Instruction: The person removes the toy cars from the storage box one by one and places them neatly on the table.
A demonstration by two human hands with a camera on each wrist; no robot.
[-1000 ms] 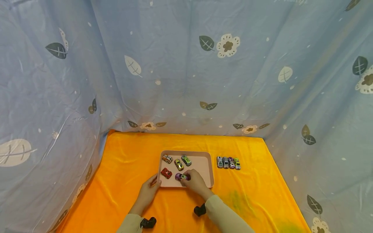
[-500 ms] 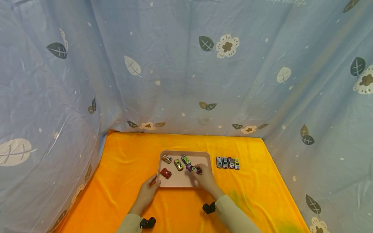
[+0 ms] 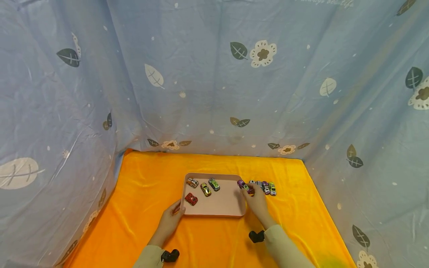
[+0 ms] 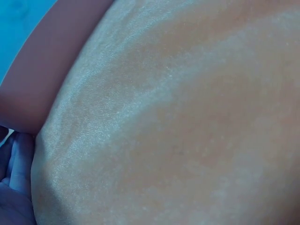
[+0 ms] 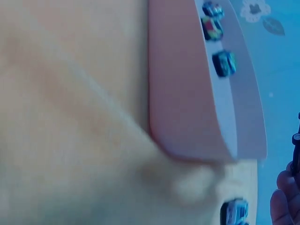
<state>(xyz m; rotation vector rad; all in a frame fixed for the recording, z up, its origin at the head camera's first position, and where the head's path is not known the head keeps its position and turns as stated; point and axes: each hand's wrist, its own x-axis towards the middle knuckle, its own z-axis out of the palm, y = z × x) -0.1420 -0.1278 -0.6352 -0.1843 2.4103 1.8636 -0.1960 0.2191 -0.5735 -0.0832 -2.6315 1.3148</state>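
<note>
A purple toy car (image 3: 242, 184) with a green patch is pinched in my right hand (image 3: 258, 204), held over the right rim of the pink tray (image 3: 218, 204). My left hand (image 3: 169, 222) holds the tray by its near left corner. Inside the tray lie a red toy car (image 3: 191, 199), a yellow one (image 3: 206, 189), a green one (image 3: 214, 184) and an orange-and-white one (image 3: 192, 182). In the right wrist view, the right hand (image 5: 285, 199) shows only at the edge, with a dark part of the held car.
Right of the tray, several toy cars (image 3: 266, 188) stand side by side in a row, its left end partly hidden by the right hand. An orange cloth (image 3: 151, 178) covers the surface. Blue patterned curtains (image 3: 201, 93) enclose the back and sides.
My right hand has lifted the purple car from the tray's near middle and carried it rightward to the right rim. The left hand and the other cars stay in place.
</note>
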